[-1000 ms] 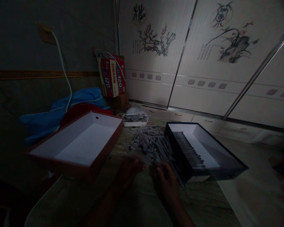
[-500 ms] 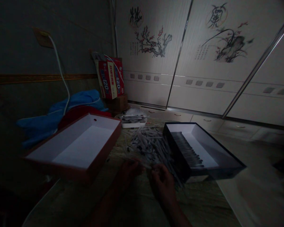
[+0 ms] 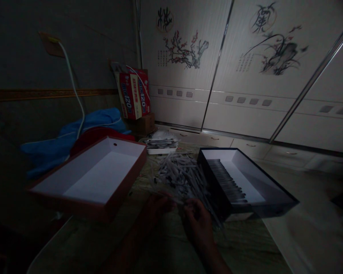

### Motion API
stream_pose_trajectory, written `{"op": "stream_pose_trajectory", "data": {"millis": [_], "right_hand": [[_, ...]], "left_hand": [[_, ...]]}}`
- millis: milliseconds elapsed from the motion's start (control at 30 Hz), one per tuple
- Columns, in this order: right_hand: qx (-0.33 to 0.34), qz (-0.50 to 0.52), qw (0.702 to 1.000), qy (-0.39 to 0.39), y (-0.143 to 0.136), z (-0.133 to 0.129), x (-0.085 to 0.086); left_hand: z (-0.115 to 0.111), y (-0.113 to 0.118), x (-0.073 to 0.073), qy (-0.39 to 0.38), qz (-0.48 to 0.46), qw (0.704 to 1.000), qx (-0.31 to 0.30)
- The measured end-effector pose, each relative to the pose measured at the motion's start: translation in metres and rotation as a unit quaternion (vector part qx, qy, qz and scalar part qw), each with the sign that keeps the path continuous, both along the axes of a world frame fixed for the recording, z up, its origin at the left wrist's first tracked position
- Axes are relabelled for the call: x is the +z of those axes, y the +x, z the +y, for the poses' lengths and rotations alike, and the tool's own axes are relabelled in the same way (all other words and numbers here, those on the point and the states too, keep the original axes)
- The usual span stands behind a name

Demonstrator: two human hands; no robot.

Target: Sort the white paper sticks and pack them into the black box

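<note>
Pen-like sticks (image 3: pixel 178 171) lie heaped at centre frame beside a dark open box (image 3: pixel 221 196), where a brush from the right hand (image 3: pixel 199 220), fingers curled like those of the left hand (image 3: pixel 156 208), could scatter them, dimness hiding what either grips.

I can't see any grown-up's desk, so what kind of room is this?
Probably a room in a home, maybe a bedroom: there are tall sliding doors with painted flowers, small drawers below them, and blue cloth piled by the wall.
</note>
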State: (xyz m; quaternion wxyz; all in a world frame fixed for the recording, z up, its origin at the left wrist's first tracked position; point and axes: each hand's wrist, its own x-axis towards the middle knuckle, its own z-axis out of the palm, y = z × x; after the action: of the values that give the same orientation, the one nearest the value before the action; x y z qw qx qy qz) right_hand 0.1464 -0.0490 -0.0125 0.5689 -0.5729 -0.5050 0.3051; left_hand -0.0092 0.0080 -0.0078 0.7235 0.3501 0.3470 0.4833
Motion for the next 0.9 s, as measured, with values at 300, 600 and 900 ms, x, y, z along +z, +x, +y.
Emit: {"op": "stream_pose_trajectory", "data": {"millis": [300,600,900], "right_hand": [[0.006,0.057,0.998,-0.002,-0.002,0.0,-0.004],[0.029,0.035,0.999,-0.017,-0.001,0.0,-0.007],[0.034,-0.089,0.995,-0.002,0.001,-0.003,-0.004]], "left_hand": [[0.001,0.002,0.002,-0.002,0.02,1.0,0.011],[-0.001,0.001,0.004,0.017,0.051,0.998,-0.02],[-0.002,0.003,0.007,0.005,0.062,0.998,-0.006]]}}
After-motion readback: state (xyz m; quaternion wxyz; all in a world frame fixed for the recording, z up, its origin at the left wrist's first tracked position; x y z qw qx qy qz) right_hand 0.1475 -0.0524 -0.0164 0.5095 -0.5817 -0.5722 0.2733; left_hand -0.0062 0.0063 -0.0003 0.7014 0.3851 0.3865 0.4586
